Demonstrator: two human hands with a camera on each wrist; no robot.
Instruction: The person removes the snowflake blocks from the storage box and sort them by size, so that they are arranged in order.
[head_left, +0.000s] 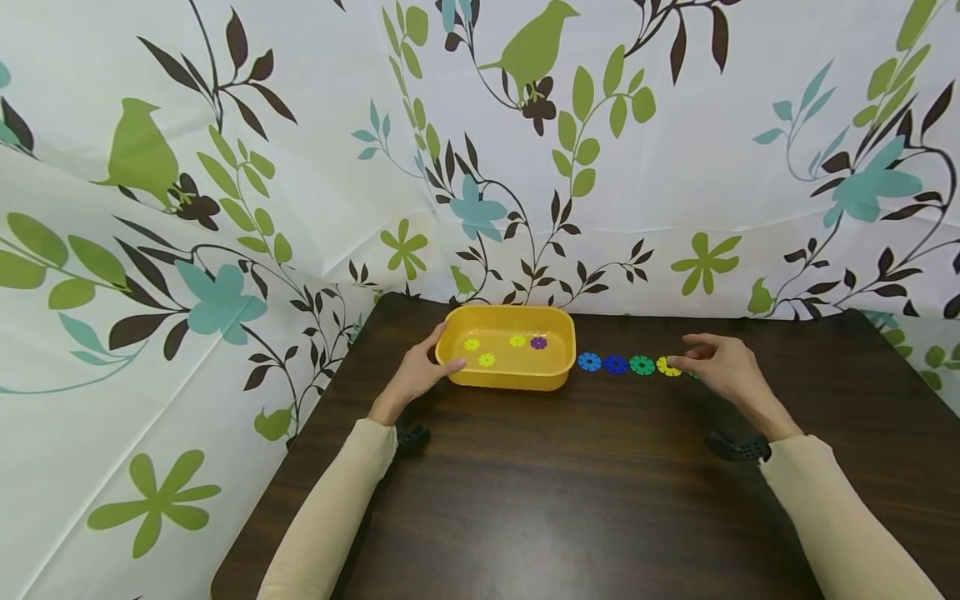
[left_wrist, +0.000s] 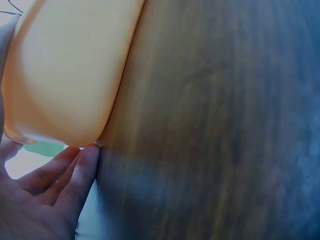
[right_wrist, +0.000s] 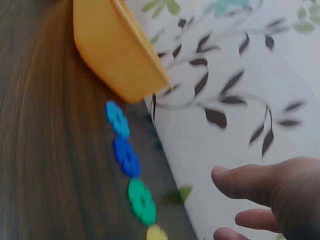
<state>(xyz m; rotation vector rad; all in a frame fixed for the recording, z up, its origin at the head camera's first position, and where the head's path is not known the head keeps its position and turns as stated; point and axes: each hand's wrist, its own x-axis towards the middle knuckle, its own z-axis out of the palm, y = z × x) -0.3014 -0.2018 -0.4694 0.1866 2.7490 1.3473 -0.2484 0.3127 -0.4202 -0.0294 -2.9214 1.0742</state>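
My left hand (head_left: 417, 372) holds a yellow plastic tub (head_left: 517, 382) by its left end, thumb over the rim and fingers against the outer wall. Inside lie three yellow flower-shaped discs (head_left: 487, 360) and a purple one (head_left: 538, 342). Right of the tub runs a row of notched discs: light blue (head_left: 589, 362), dark blue (head_left: 616, 364), green (head_left: 642, 365) and yellow (head_left: 670, 367). Over the row's right end is my right hand (head_left: 722, 367), thumb and fingers apart with nothing seen between them. It partly covers another green disc (head_left: 693, 374).
A dark wooden table (head_left: 525, 483) carries everything. Behind it and along its left side hangs a white sheet (head_left: 675, 167) printed with leaves and birds, close to the tub and the row. Each wrist wears a black band (head_left: 738, 447).
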